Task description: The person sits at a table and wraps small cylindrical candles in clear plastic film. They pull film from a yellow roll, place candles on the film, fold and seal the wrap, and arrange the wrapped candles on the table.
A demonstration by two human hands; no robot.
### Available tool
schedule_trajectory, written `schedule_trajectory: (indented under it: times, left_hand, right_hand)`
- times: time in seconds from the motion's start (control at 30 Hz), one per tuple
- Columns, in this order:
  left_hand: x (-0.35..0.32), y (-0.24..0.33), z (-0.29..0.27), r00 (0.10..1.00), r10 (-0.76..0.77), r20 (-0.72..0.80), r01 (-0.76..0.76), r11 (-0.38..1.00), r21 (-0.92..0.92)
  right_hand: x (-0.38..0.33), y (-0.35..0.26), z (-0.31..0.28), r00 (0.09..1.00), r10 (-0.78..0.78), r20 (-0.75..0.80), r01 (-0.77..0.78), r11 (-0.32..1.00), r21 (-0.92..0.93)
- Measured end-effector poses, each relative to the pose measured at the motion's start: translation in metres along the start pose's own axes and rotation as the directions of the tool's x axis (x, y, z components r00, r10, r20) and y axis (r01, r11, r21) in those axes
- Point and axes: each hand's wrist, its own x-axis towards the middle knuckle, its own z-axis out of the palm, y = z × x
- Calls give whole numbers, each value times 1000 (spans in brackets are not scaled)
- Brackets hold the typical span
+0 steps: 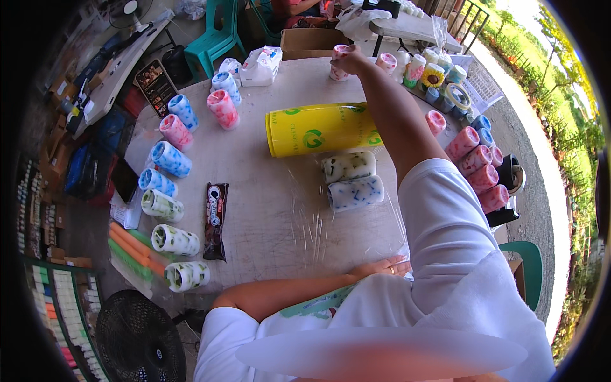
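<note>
My right hand [348,59] reaches across the round table [267,216] and is shut on a pink-and-white patterned cylinder [338,65] at the far edge. My left hand [385,266] lies flat and open on a sheet of clear film [318,223] at the near edge. On that film lie two white cylinders side by side, one with green specks [348,166] and one with blue specks [355,193]. Behind them lies a yellow roll of wrap [321,129].
Several blue, pink and green patterned cylinders [168,159] curve along the table's left side; pink ones [477,162] line the right. A dark snack packet [216,219], a white bag [261,65], green chairs [216,38], a black fan [137,340] and cluttered shelves surround it.
</note>
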Motion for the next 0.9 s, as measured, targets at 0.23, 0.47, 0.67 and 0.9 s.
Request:
schedule_trajectory:
  times: [0.23,0.47,0.67,0.9]
  left_hand:
    - [4,-5,-13,989,-18,144,11,999,52]
    - [11,-2,-20,995,-92,30,93,995,-43]
    - [14,-5,-38,957,-98,272,150,973,-176]
    - [23,-5,-48,839,-113,533,264,940,-215]
  right_hand:
    - [-115,-39,-43,879,96,-467,394,406,825]
    - [-333,16,-25,711,-312,-630,547,-317,775]
    - [-426,-20,109,714,-463,-525,619,769,163]
    - [-393,-27,151,693,-448,-565,417,888,-194]
